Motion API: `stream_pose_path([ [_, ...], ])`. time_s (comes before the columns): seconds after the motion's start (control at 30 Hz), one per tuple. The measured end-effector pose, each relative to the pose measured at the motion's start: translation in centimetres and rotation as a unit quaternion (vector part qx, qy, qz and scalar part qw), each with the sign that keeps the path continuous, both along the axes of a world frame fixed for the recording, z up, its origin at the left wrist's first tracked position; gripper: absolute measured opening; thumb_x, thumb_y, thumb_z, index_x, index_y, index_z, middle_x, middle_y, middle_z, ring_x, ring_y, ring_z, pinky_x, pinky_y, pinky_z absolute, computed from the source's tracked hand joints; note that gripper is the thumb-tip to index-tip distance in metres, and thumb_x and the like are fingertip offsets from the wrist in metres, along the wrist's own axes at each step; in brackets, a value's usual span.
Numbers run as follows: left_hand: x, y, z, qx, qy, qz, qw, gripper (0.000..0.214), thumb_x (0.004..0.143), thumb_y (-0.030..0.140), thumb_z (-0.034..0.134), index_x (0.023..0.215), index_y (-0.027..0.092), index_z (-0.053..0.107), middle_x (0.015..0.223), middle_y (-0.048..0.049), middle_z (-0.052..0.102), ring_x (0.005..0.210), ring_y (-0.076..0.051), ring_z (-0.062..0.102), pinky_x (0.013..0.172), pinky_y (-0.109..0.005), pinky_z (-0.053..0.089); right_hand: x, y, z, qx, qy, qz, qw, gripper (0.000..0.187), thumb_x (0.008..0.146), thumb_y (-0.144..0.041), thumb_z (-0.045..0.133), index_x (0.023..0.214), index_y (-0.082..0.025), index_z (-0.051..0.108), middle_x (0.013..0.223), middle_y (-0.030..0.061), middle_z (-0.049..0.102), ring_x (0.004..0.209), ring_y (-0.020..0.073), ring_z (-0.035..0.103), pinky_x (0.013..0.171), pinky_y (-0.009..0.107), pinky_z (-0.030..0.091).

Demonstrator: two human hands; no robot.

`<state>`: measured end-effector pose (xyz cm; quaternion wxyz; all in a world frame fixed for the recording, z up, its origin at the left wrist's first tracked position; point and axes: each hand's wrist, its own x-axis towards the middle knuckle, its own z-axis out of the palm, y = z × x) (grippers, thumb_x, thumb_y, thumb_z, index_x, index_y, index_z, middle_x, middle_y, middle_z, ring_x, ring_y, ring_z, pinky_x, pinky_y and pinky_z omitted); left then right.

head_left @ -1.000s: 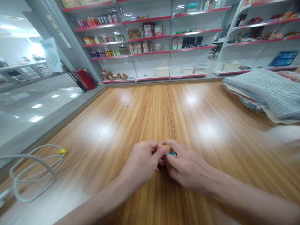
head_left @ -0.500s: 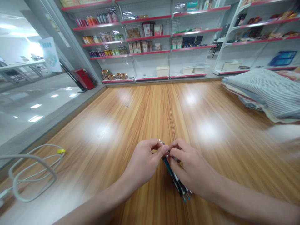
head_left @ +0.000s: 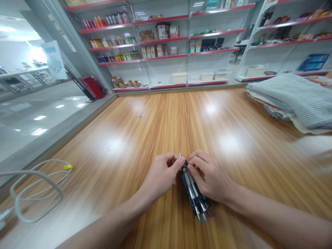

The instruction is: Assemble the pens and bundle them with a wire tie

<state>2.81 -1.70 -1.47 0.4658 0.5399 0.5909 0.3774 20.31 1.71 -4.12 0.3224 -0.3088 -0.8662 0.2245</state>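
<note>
Both my hands meet over a bundle of pens near the front of a wooden table. The bundle holds several dark, blue and white pens, with tips pointing toward me. My left hand pinches the far top end of the bundle between thumb and fingers. My right hand grips the same end from the right, fingers curled over the pens. The bundle slants down to the table surface between my wrists.
A looped white cable with a yellow tag lies at the table's left edge. Folded striped cloths are stacked at the right. Store shelves with goods stand beyond the table. A tiny object sits mid-table, far left.
One second ago the pens were almost hidden between my fingers. The bundle has since come into view, now slanting toward me, and both hands have shifted slightly away from me.
</note>
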Motion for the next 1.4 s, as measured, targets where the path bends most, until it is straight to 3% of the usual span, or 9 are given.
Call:
stream_pose_path([
  [0.2, 0.2, -0.2, 0.4, -0.122, -0.120, 0.009, 0.985, 0.037, 0.083, 0.047, 0.056, 0.065, 0.016, 0.048, 0.050, 0.0060, 0.043, 0.036, -0.006, 0.038, 0.031, -0.017, 0.033, 0.0, -0.3, -0.1, 0.030, 0.031, 0.008, 0.999, 0.006, 0.087, -0.015, 0.050, 0.083, -0.018, 0.053, 0.085, 0.0056, 0.052, 0.079, 0.0175, 0.051, 0.071, 0.033, 0.045],
  [0.33, 0.5, -0.3, 0.0, -0.134, -0.181, 0.015, 0.974, 0.034, 0.082, 0.046, 0.059, 0.069, 0.014, 0.053, 0.053, 0.0059, 0.045, 0.036, -0.003, 0.036, 0.031, -0.015, 0.032, 0.0, -0.3, -0.1, 0.052, 0.056, 0.011, 0.997, 0.005, 0.085, -0.013, 0.053, 0.083, -0.018, 0.055, 0.087, 0.0058, 0.053, 0.083, 0.0178, 0.052, 0.074, 0.033, 0.046],
  [0.63, 0.3, -0.5, -1.2, -0.125, -0.163, -0.052, 0.977, 0.043, 0.087, 0.048, 0.053, 0.060, 0.014, 0.050, 0.045, 0.0045, 0.045, 0.031, -0.005, 0.044, 0.029, -0.014, 0.029, -0.1, -0.2, -0.5, 0.057, 0.083, -0.018, 0.995, 0.007, 0.086, -0.015, 0.053, 0.081, -0.019, 0.056, 0.082, 0.0052, 0.058, 0.080, 0.0183, 0.055, 0.073, 0.034, 0.048],
  [0.8, 0.2, -0.7, -1.5, -0.116, -0.193, -0.081, 0.971, 0.029, 0.080, 0.040, 0.064, 0.078, 0.012, 0.056, 0.067, -0.0016, 0.061, 0.046, -0.010, 0.061, 0.036, -0.016, 0.043, 0.3, -0.2, -0.5, -0.008, 0.067, -0.034, 0.997, 0.007, 0.087, -0.018, 0.053, 0.082, -0.019, 0.057, 0.080, 0.0048, 0.060, 0.078, 0.0182, 0.056, 0.073, 0.035, 0.047],
  [0.9, 0.3, -0.7, -1.8, -0.102, -0.200, -0.082, 0.971, 0.031, 0.081, 0.041, 0.064, 0.077, 0.012, 0.053, 0.063, -0.0011, 0.060, 0.044, -0.010, 0.060, 0.038, -0.017, 0.045, 0.5, -0.3, -0.6, -0.082, 0.076, -0.007, 0.994, 0.005, 0.085, -0.016, 0.055, 0.088, -0.019, 0.058, 0.081, 0.0038, 0.061, 0.076, 0.0168, 0.057, 0.071, 0.033, 0.048],
  [1.03, 0.3, -0.7, -2.2, -0.090, -0.216, -0.087, 0.968, 0.031, 0.083, 0.042, 0.061, 0.079, 0.013, 0.050, 0.061, -0.0003, 0.060, 0.045, -0.011, 0.061, 0.040, -0.019, 0.048, 0.3, -0.5, -0.8, -0.178, 0.117, 0.022, 0.977, 0.020, 0.083, -0.013, 0.057, 0.102, -0.019, 0.056, 0.091, 0.0042, 0.061, 0.082, 0.0163, 0.059, 0.073, 0.031, 0.050],
  [1.13, 0.2, -0.5, -2.4, -0.082, -0.214, -0.098, 0.968, 0.030, 0.084, 0.041, 0.060, 0.079, 0.014, 0.049, 0.061, 0.0000, 0.059, 0.047, -0.012, 0.061, 0.042, -0.020, 0.049, 0.1, -0.5, -0.9, -0.243, 0.138, 0.015, 0.960, 0.016, 0.087, -0.015, 0.053, 0.102, -0.019, 0.054, 0.085, 0.0022, 0.059, 0.076, 0.0137, 0.059, 0.068, 0.027, 0.050],
  [1.27, -0.1, -0.3, -2.3, -0.075, -0.186, -0.119, 0.972, 0.028, 0.085, 0.039, 0.059, 0.080, 0.014, 0.049, 0.061, 0.0001, 0.059, 0.047, -0.011, 0.061, 0.043, -0.020, 0.049, 0.1, -0.3, -0.8, -0.274, 0.162, -0.004, 0.948, 0.018, 0.086, -0.015, 0.054, 0.104, -0.019, 0.050, 0.082, 0.0003, 0.057, 0.074, 0.0125, 0.058, 0.068, 0.026, 0.050],
  [1.4, -0.2, -0.3, -2.2, -0.070, -0.152, -0.131, 0.977, 0.025, 0.087, 0.037, 0.057, 0.081, 0.014, 0.050, 0.058, 0.0005, 0.059, 0.046, -0.011, 0.060, 0.045, -0.021, 0.049, 0.3, -0.2, -1.0, -0.262, 0.175, -0.024, 0.949, 0.017, 0.087, -0.016, 0.053, 0.103, -0.019, 0.049, 0.081, 0.0002, 0.057, 0.074, 0.0129, 0.059, 0.068, 0.026, 0.050],
])
